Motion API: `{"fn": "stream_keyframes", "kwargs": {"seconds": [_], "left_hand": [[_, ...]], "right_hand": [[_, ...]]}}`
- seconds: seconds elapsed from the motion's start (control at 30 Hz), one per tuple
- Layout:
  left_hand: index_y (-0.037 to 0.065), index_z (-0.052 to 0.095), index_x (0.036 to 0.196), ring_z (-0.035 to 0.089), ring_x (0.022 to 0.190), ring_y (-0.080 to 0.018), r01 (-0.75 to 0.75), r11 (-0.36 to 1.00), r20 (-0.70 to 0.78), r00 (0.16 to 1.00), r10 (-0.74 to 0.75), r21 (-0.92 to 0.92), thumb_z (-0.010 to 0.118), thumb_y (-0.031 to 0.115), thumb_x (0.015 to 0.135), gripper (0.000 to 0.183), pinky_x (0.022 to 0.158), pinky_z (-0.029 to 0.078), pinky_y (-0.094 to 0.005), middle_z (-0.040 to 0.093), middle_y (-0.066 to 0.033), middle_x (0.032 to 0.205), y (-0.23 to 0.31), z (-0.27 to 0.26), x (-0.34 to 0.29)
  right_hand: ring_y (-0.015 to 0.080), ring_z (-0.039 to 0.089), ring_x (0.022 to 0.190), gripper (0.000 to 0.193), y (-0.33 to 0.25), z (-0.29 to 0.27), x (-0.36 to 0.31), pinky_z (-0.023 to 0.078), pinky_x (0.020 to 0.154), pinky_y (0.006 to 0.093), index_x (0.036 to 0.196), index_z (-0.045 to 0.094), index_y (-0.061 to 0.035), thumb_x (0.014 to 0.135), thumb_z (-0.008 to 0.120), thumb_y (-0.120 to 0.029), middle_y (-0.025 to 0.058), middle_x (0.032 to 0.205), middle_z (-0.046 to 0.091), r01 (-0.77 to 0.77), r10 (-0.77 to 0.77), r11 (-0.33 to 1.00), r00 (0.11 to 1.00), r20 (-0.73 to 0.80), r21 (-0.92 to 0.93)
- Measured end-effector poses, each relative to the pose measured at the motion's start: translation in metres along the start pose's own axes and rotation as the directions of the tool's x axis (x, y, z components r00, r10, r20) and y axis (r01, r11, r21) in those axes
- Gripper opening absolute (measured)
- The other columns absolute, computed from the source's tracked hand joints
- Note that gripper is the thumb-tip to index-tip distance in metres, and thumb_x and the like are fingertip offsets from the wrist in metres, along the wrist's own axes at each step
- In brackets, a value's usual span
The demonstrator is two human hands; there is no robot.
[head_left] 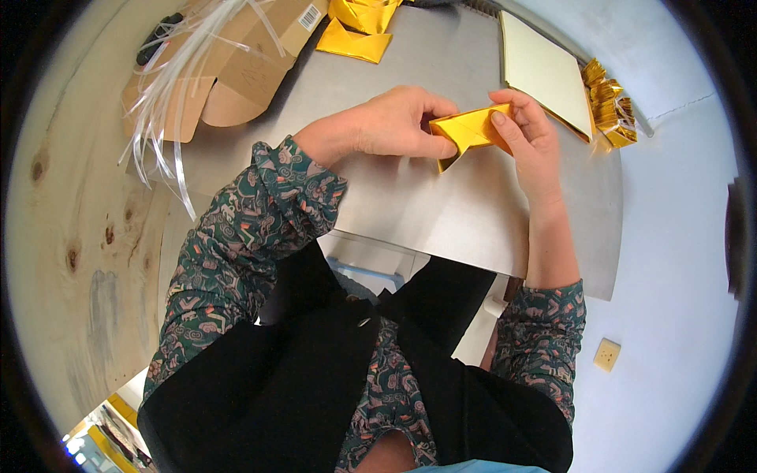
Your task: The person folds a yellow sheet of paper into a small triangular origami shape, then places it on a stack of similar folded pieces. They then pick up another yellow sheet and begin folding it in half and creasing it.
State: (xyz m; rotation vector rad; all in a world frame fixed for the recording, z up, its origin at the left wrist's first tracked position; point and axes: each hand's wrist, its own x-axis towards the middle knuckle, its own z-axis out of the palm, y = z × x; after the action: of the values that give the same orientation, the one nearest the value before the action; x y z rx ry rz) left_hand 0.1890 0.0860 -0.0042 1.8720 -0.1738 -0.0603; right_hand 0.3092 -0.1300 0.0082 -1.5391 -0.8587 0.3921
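Presently, both hands hold one gold paper piece (473, 128), which is at the left of the pale stack (544, 71) and a little nearer to the body. The left hand (398, 122) pinches its left end between thumb and fingers; the right hand (530, 134) has its thumb on the front face and the other fingers close behind it. So the fingers are narrow on both sides, holding the paper. One pointed corner hangs below the left thumb.

To do this folding well, I would judge it better to press lightly with the thumb pads and follow the existing creases, because shiny paper probably keeps every wrong mark. One hand should hold firm while the other shapes.

About room: the metal table (386, 205) is bare from the pale stack toward its near edge. Finished-looking gold shapes (351, 43) lie left of the stack, the cardboard box (248, 79) farther left. Just right of the stack is a pleated gold bundle (615, 110), so the right elbow has less freedom there.
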Motion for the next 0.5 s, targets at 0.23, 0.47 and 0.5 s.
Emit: {"fn": "stream_keyframes", "kwargs": {"seconds": [0.23, 0.47, 0.5], "left_hand": [[0.005, 0.071, 0.119, 0.059, 0.081, -0.0025, -0.223, 0.963, -0.141, 0.969, 0.203, -0.149, 0.075, 0.019, 0.098, 0.026, 0.073, 0.049, -0.0193, 0.070, 0.0040, 0.097, -0.004, 0.004, 0.006], [0.004, 0.073, 0.115, 0.057, 0.078, -0.0018, -0.199, 0.937, -0.266, 0.956, 0.122, -0.287, 0.076, 0.020, 0.098, 0.024, 0.067, 0.048, -0.0196, 0.068, 0.0050, 0.089, -0.004, 0.010, 0.004], [0.003, 0.072, 0.115, 0.058, 0.078, -0.0019, -0.204, 0.936, -0.271, 0.954, 0.126, -0.286, 0.075, 0.020, 0.098, 0.024, 0.067, 0.048, -0.0193, 0.068, 0.0046, 0.090, -0.003, 0.010, 0.003]], "right_hand": [[0.0039, 0.062, 0.087, 0.016, 0.001, 0.002, 0.001, 0.048, 0.073, 0.0174, 0.116, 0.062, -0.0066, 0.103, 0.067, -0.013, -0.0008, 0.098, 0.067, 0.011, 0.012, 0.982, 0.992, -0.123, 0.187], [0.0061, 0.062, 0.093, 0.016, 0.005, 0.005, 0.000, 0.050, 0.080, 0.0211, 0.113, 0.061, -0.0068, 0.100, 0.070, -0.010, 0.0006, 0.101, 0.067, 0.134, -0.119, 0.975, 0.988, -0.094, 0.179], [0.0064, 0.062, 0.093, 0.017, 0.004, 0.005, 0.000, 0.050, 0.082, 0.0216, 0.113, 0.060, -0.0068, 0.100, 0.071, -0.009, 0.0007, 0.102, 0.067, 0.138, -0.124, 0.975, 0.988, -0.089, 0.175]]}}
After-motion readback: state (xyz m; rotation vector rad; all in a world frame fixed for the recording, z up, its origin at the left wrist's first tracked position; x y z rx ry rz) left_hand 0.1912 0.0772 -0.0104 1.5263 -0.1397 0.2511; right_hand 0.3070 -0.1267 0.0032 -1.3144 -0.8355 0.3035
